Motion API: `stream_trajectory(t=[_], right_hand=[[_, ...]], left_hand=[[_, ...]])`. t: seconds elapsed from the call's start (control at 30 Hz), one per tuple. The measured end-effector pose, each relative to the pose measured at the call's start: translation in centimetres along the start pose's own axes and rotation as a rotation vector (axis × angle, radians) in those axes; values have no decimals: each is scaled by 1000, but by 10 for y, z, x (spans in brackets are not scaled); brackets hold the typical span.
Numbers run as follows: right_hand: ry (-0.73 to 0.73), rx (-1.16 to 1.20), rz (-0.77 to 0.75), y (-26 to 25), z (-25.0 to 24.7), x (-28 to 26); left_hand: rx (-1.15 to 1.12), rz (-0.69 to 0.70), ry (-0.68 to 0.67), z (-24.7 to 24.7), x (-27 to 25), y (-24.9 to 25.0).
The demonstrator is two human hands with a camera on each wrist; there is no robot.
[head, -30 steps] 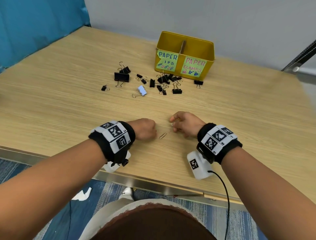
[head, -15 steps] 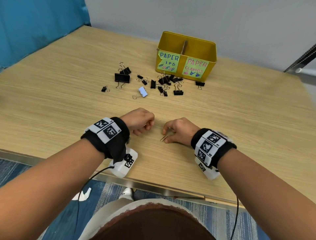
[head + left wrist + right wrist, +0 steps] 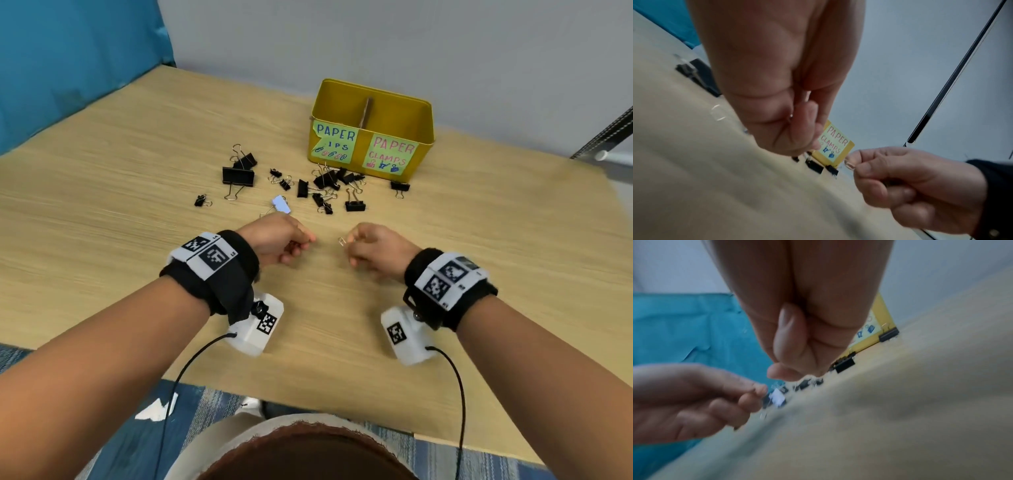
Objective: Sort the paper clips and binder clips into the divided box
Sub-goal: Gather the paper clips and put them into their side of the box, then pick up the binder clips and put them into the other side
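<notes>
A yellow divided box (image 3: 371, 102) labelled for paper clips and paper clamps stands at the back of the wooden table. Several black binder clips (image 3: 329, 180) and one pale blue binder clip (image 3: 281, 205) lie scattered in front of it. My right hand (image 3: 349, 241) is raised just above the table and pinches a small wire paper clip (image 3: 342, 241) between thumb and forefinger; the left wrist view also shows this paper clip (image 3: 850, 164). My left hand (image 3: 303, 241) is curled close beside it, and a metal glint (image 3: 791, 115) between its fingers looks like another paper clip.
A large black binder clip (image 3: 238, 176) lies left of the cluster and a small one (image 3: 399, 186) by the box's right corner. A blue curtain (image 3: 68, 61) hangs at the left and a grey wall stands behind. Bare table (image 3: 496, 257) lies right of the hands.
The paper clip that lay on the table between the hands is now lifted in my right hand's pinch. Both hands have risen and moved slightly forward toward the clips.
</notes>
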State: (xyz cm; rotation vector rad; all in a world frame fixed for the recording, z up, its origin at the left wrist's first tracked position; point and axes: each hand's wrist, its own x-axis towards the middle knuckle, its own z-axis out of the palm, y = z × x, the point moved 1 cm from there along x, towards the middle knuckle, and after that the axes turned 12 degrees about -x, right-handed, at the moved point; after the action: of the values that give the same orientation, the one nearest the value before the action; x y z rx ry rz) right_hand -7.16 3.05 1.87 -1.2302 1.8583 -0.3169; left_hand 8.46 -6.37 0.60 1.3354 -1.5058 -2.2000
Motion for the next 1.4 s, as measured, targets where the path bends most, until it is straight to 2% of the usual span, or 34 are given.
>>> stream_trajectory(t=[0.17,0.23,0.3,0.4,0.5,0.57,0.67,0.73,0.83,0.9,0.93,1.0,1.07,1.1,1.13,1.17,1.3,1.33,1.4], right_hand=[[166,545,-51,-19,-63,30],[234,722,-29,-31,-89,42],[241,859,-2,-45,-113,60],[214,965,-9,-69,-137,91],[283,947,6,-85,-148,123],[308,920,45,-90,-149,137],[271,815,98,-95,-155,152],[282,743,103,-99,-159,150],[485,518,40,-109,-156,133],[621,295,-52,-110,-145,121],[640,188,-97,-112,-135,115],[592,-62,-187,-116,-109,107],[459,-327,-212,-118,-81,106],[393,-473,-199,-119,-66,108],[347,-616,-183,-121,-54,109],[329,-743,-169,-124,-43,110],[406,-1020,-254,-135,-14,112],[363,-1044,-273,-136,-8,114],[182,-1049,-214,-128,2,123]], left_hand=[[-52,102,-11,-4,21,60],[-123,148,-5,-4,29,90],[-179,186,-23,-2,39,123],[-212,216,-30,7,56,163],[-211,234,63,12,80,185],[-215,233,71,13,91,190],[-208,203,16,14,100,194],[-193,253,3,14,92,196],[-125,383,95,-10,77,188],[-44,415,193,-40,65,172],[41,411,254,-57,58,160],[409,295,397,-91,49,132],[832,12,418,-116,41,101],[940,-126,379,-123,35,88],[954,-221,332,-125,30,76],[922,-265,309,-127,27,66],[929,-161,393,-122,34,46],[928,-123,412,-120,38,47],[914,-66,408,-112,48,48]])
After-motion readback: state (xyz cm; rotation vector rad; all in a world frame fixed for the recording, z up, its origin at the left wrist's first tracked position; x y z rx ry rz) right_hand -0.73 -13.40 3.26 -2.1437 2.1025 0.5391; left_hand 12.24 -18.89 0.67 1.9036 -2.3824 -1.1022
